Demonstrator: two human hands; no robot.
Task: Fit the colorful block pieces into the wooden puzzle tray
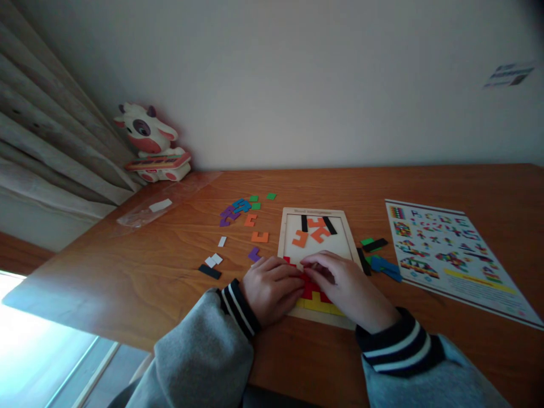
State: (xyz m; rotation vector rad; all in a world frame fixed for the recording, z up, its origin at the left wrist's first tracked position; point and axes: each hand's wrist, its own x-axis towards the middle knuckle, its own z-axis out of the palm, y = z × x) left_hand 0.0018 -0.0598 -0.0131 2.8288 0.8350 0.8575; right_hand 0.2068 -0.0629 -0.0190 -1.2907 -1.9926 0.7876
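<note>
In the head view, the shallow pale wooden tray (281, 238) lies flat on the brown wood-grain table (178, 260), directly before the person, probably so both hands reach it. Flat red pieces (309, 290) and flat yellow pieces (317, 304) sit together at its near end. The left hand (272, 289), fingers half curled, lies across its left edge; the right hand (346, 282) has thumb and forefinger nearly together over the red pieces. Whether either grips one cannot be told.
</note>
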